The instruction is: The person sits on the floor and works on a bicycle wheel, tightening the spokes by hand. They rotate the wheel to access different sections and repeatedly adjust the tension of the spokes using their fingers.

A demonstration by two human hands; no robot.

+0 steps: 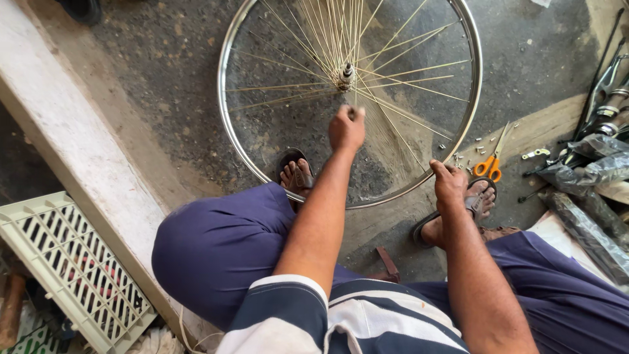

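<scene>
The bicycle wheel rim (230, 124) lies flat on the rough concrete floor (151, 78) in front of your sandalled feet, its hub (345, 76) near the middle and thin spokes (419, 69) fanning out from it. Many are bunched loosely toward the top, and only some appear to reach the rim. The rim is bright, polished metal.

Your left hand (346, 128) is closed, fingers pinched together on what looks like the end of one spoke just below the hub. Keep that pinch firm and guide the spoke straight, so it does not bend or snag its neighbours.

Your right hand (449, 183) sits at the near edge of the rim, fingers curled as if gripping it; I cannot tell exactly what they clamp. Hold the rim steady there.

Small spoke nipples (481, 149) lie scattered just beyond, beside orange-handled scissors (490, 165). A pale plastic crate (65, 262) stands well apart on your left.
</scene>
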